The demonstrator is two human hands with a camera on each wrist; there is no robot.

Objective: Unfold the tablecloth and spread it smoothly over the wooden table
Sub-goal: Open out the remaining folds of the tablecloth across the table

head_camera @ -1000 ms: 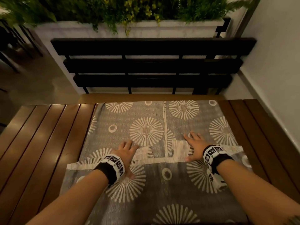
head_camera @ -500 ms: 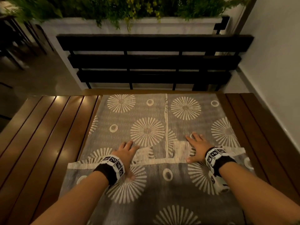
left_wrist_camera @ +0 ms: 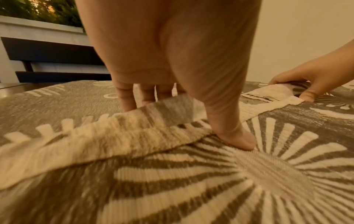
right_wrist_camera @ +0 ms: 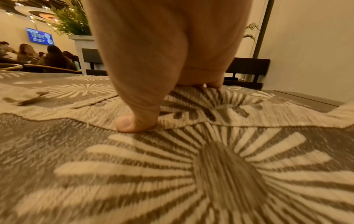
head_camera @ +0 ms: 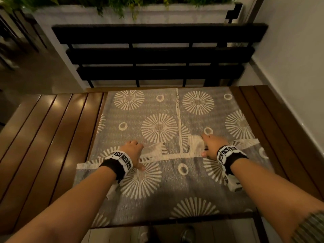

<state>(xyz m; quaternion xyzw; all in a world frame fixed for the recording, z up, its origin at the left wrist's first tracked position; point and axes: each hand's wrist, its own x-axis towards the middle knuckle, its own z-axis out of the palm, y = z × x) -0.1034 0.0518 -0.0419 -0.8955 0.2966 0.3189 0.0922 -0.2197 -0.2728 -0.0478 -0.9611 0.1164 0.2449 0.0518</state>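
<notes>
Grey tablecloth with cream sunbursts, still partly folded, on the middle of the slatted wooden table.
Left hand and right hand each pinch the cream hem of the folded-over flap, thumbs beneath, fingers curled on top. Bare slats left and right; black bench and a planter beyond the far edge.

Black bench, white planter
</notes>
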